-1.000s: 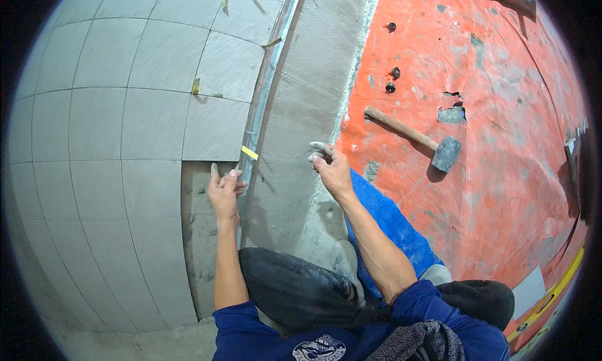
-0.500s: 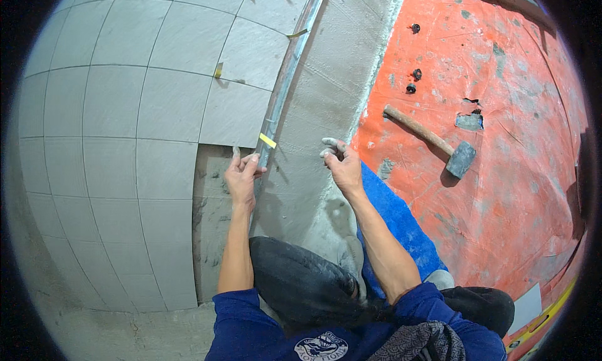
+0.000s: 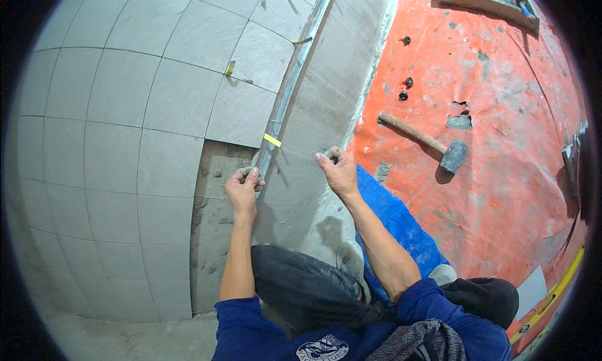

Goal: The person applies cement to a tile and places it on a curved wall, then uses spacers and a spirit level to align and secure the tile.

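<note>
My left hand (image 3: 242,190) is closed, thumb against curled fingers, over the bare mortar strip (image 3: 216,204). It lies at the near end of a long metal straightedge (image 3: 290,88), its fingertips by the bar's side. Whether it grips the bar or something thin, I cannot tell. Above the smooth grey mortar band (image 3: 313,129), my right hand (image 3: 338,171) pinches thumb to fingers; anything between them is too small to make out. A yellow strip (image 3: 272,140) crosses the straightedge just beyond my left hand. Grey floor tiles (image 3: 169,154) lie along its left side.
On the orange sheet (image 3: 489,204) at the right rests a mallet (image 3: 433,144) with a wooden handle. Blue cloth (image 3: 395,217) lies beside my right forearm. A mortar trough (image 3: 486,3) stands far right, and a yellow level (image 3: 552,301) lies near right.
My right hand's fingers have drawn together into a pinch. My left index finger, raised before, is now curled in, and that hand sits slightly lower. The view has shifted a little.
</note>
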{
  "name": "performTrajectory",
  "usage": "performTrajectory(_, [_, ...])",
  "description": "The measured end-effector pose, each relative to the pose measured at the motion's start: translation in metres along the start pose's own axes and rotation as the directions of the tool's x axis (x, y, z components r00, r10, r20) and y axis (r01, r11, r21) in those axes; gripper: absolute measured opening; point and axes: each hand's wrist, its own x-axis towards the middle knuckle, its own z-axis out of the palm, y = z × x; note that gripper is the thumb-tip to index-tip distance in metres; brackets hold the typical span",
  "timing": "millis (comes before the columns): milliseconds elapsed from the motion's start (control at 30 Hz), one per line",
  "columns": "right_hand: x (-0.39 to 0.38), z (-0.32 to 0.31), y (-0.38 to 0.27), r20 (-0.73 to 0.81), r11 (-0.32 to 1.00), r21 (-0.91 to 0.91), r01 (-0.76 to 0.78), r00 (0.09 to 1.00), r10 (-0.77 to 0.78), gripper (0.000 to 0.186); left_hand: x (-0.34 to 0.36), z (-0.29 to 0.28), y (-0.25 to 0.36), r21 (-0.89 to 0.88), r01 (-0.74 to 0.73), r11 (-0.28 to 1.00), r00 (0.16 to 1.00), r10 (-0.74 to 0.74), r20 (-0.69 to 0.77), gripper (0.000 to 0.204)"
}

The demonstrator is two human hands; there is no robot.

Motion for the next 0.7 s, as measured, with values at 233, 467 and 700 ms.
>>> performTrajectory(233, [0.0, 0.02, -0.018, 0.082, 0.995, 0.041, 0.092, 0.992, -0.095, 0.029, 0.002, -0.007, -0.012, -0.033, -0.077, 0.997, 0.993, 0.079, 0.093, 0.019])
performTrajectory(467, [0.004, 0.022, -0.02, 0.111, 0.99, -0.049, 0.13, 0.986, -0.124, 0.026, 0.027, -0.023, -0.012, -0.029, -0.105, 0.994, 0.991, 0.101, -0.092, 0.026])
performTrajectory(700, [0.023, 0.04, -0.03, 0.125, 0.956, -0.18, 0.231, 0.97, -0.21, 0.033, 0.032, -0.019, 0.014, -0.103, -0.156, 0.982, 0.98, 0.141, -0.136, 0.016])
